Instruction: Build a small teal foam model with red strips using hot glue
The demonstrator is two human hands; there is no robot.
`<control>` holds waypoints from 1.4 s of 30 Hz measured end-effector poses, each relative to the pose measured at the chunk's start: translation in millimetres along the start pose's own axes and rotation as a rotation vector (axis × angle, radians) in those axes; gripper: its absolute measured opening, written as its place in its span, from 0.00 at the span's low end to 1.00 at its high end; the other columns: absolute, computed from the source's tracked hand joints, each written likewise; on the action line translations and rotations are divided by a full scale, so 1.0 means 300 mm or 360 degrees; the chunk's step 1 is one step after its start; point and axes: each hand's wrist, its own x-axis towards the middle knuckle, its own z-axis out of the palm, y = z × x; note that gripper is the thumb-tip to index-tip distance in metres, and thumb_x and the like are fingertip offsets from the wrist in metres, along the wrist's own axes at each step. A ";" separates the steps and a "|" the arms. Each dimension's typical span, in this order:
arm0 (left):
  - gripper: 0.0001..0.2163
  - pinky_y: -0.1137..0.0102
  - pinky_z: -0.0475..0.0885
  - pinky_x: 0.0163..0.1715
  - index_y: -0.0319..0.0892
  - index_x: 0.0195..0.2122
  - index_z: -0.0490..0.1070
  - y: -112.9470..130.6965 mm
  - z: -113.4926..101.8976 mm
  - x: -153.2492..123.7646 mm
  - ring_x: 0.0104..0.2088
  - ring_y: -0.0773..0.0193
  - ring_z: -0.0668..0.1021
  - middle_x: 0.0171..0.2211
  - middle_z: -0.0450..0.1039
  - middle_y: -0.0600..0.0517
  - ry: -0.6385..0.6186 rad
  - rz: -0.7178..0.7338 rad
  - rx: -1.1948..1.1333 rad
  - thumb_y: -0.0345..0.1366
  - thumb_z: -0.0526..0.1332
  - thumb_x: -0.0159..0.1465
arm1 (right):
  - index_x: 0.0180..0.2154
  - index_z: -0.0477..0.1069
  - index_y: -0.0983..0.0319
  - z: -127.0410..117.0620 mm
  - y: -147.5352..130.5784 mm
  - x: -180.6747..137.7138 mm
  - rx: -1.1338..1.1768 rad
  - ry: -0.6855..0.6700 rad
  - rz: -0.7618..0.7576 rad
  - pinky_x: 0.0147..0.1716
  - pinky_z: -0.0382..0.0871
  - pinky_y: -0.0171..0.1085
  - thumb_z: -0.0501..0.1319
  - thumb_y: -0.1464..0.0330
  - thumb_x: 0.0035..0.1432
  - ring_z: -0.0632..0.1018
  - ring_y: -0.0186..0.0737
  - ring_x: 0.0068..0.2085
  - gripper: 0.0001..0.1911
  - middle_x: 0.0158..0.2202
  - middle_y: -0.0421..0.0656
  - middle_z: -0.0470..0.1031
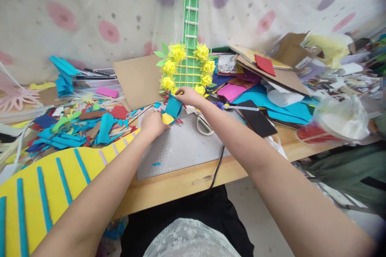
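Note:
Both hands meet at a small blue craft piece (pixel 173 107) with a yellow part at its lower end, above the grey cutting mat. My left hand (pixel 153 123) is closed on its lower left side, by the yellow part. At its upper right, my right hand (pixel 190 97) pinches the edge between thumb and fingers. Right behind stands a green guitar-like craft (pixel 191 12) with white strings and yellow paper flowers (pixel 169 67) around its lower part. Scissors (pixel 205 125) lie on the mat just under my right forearm. Small red bits show beside the blue piece.
A large yellow piece with blue strips (pixel 51 176) reaches over the table's left front. Coloured scraps (pixel 102 128) cover the left side. On the right are stacked sheets (pixel 271 104), a black phone-like slab (pixel 256 118), a glue gun (pixel 221 106) and a bagged red cup (pixel 316 132).

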 end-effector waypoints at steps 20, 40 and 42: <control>0.34 0.63 0.64 0.47 0.41 0.52 0.59 0.007 0.006 0.021 0.54 0.49 0.68 0.52 0.66 0.40 -0.0040 -0.0108 -0.0233 0.48 0.68 0.46 | 0.37 0.62 0.62 0.141 0.133 -0.246 0.0273 0.0101 0.0075 0.34 0.66 0.35 0.61 0.70 0.50 0.75 0.36 0.33 0.12 0.32 0.41 0.75; 0.35 0.64 0.63 0.49 0.40 0.53 0.58 -0.002 0.037 0.052 0.54 0.50 0.68 0.52 0.67 0.41 0.0115 -0.0110 -0.0304 0.45 0.67 0.46 | 0.41 0.66 0.62 0.189 0.135 -0.149 0.0445 0.0138 0.0202 0.36 0.69 0.36 0.57 0.68 0.54 0.76 0.35 0.30 0.10 0.38 0.43 0.77; 0.34 0.64 0.63 0.49 0.40 0.53 0.58 -0.008 0.040 0.056 0.54 0.51 0.68 0.52 0.67 0.42 0.0118 -0.0072 -0.0300 0.45 0.67 0.46 | 0.40 0.66 0.61 0.192 0.139 -0.149 0.0478 0.0120 0.0213 0.35 0.69 0.36 0.57 0.68 0.55 0.75 0.32 0.26 0.10 0.37 0.42 0.77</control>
